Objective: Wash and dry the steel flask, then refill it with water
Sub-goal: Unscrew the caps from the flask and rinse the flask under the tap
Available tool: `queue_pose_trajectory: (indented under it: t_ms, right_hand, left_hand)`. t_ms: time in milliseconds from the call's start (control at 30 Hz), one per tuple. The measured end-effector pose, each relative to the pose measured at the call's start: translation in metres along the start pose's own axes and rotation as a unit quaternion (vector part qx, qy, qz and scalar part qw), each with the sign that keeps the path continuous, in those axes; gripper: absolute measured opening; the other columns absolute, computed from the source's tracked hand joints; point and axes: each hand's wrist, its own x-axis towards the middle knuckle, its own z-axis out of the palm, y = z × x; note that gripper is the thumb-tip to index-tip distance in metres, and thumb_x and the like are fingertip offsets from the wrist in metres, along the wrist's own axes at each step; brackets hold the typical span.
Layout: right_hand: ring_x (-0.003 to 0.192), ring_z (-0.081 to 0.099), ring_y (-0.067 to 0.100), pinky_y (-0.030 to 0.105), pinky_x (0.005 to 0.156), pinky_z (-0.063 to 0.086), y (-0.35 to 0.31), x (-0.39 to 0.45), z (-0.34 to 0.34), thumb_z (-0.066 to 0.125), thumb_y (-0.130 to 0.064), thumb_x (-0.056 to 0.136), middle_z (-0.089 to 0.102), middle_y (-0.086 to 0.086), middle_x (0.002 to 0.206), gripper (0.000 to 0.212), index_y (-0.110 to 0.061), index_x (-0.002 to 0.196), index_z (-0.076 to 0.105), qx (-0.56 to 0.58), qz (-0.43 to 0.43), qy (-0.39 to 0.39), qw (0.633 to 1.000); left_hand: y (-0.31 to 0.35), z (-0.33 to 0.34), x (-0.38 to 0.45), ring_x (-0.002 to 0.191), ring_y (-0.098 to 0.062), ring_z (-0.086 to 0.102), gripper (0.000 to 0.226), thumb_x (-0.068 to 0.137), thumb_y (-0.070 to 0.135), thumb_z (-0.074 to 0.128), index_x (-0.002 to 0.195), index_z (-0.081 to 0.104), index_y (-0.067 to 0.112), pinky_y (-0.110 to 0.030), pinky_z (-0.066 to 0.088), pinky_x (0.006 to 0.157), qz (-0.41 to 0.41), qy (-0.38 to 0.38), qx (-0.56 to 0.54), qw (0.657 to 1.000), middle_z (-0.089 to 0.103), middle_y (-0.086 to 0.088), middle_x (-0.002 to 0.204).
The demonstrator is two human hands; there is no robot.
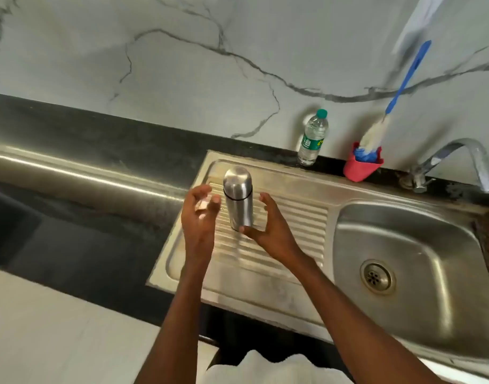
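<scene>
A steel flask with its cap on stands upright on the ribbed steel drainboard left of the sink. My left hand hovers just left of the flask, fingers loosely spread, holding nothing. On the flask's right, my right hand is spread, thumb near the base and fingers level with the body; I cannot tell whether it touches.
The sink basin with a drain lies at right, under a steel tap. A plastic water bottle and a red holder with a blue-handled bottle brush stand at the back wall. A white cloth hangs below.
</scene>
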Motion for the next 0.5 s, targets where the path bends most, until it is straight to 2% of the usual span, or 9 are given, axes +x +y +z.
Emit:
queue_pose_trajectory:
  t_ms: [33, 100, 133, 200, 300, 400, 500]
  right_hand:
    - [0.145, 0.039, 0.009, 0.032, 0.116, 0.037, -0.007, 0.008, 0.005, 0.091, -0.047, 0.074, 0.038, -0.009, 0.163, 0.108, -0.029, 0.160, 0.028, 0.019, -0.008, 0.000, 1.000]
    - [0.134, 0.049, 0.006, 0.029, 0.108, 0.045, -0.019, 0.021, 0.012, 0.093, -0.044, 0.072, 0.050, -0.013, 0.152, 0.099, -0.033, 0.152, 0.036, 0.038, -0.004, -0.014, 0.999]
    - [0.129, 0.054, 0.005, 0.029, 0.104, 0.048, -0.025, 0.025, 0.014, 0.093, -0.042, 0.073, 0.055, -0.013, 0.147, 0.093, -0.034, 0.150, 0.040, 0.041, 0.004, -0.018, 0.999]
    - [0.121, 0.062, 0.010, 0.032, 0.098, 0.054, -0.027, 0.032, 0.022, 0.091, -0.041, 0.075, 0.064, -0.011, 0.136, 0.084, -0.032, 0.145, 0.045, 0.045, 0.024, -0.003, 0.999]
    - [0.109, 0.067, 0.010, 0.031, 0.090, 0.056, -0.030, 0.034, 0.027, 0.090, -0.038, 0.076, 0.069, -0.010, 0.124, 0.074, -0.030, 0.139, 0.052, 0.048, 0.051, 0.024, 0.997]
    - [0.108, 0.065, 0.004, 0.029, 0.088, 0.054, -0.030, 0.030, 0.024, 0.091, -0.048, 0.066, 0.070, -0.013, 0.121, 0.079, -0.030, 0.136, 0.057, 0.060, 0.057, 0.030, 0.996]
    - [0.111, 0.065, 0.007, 0.035, 0.096, 0.055, -0.034, 0.019, 0.009, 0.093, -0.052, 0.063, 0.071, -0.015, 0.120, 0.076, -0.034, 0.129, 0.062, 0.051, 0.052, 0.006, 0.997]
  left_hand:
    - [0.004, -0.001, 0.012, 0.131, -0.015, 0.059, 0.053, 0.092, 0.051, 0.072, 0.136, 0.059, 0.026, -0.040, 0.052, 0.104, 0.006, -0.042, 0.013, 0.999, 0.063, 0.006, 0.138]
    - [0.014, -0.001, 0.032, 0.138, -0.008, 0.052, 0.076, 0.083, 0.052, 0.081, 0.149, 0.049, 0.032, -0.029, 0.049, 0.108, 0.016, -0.135, 0.063, 0.989, 0.053, 0.015, 0.150]
    - [0.021, 0.001, 0.040, 0.138, -0.004, 0.051, 0.081, 0.081, 0.051, 0.084, 0.151, 0.047, 0.033, -0.025, 0.049, 0.108, 0.018, -0.181, 0.086, 0.979, 0.052, 0.018, 0.151]
    - [0.024, 0.005, 0.049, 0.130, 0.000, 0.056, 0.076, 0.080, 0.045, 0.087, 0.146, 0.052, 0.033, -0.022, 0.051, 0.106, 0.031, -0.229, 0.116, 0.966, 0.059, 0.023, 0.140]
    - [0.023, 0.005, 0.056, 0.120, 0.001, 0.062, 0.066, 0.079, 0.032, 0.091, 0.137, 0.061, 0.031, -0.022, 0.052, 0.102, 0.044, -0.236, 0.111, 0.965, 0.068, 0.023, 0.126]
    - [0.022, 0.006, 0.056, 0.118, -0.001, 0.064, 0.065, 0.074, 0.025, 0.095, 0.132, 0.066, 0.029, -0.017, 0.051, 0.098, 0.030, -0.220, 0.084, 0.971, 0.071, 0.018, 0.122]
    - [0.029, 0.007, 0.056, 0.114, -0.012, 0.069, 0.060, 0.071, 0.024, 0.097, 0.124, 0.070, 0.026, -0.030, 0.057, 0.098, -0.001, -0.216, 0.021, 0.976, 0.075, 0.009, 0.117]
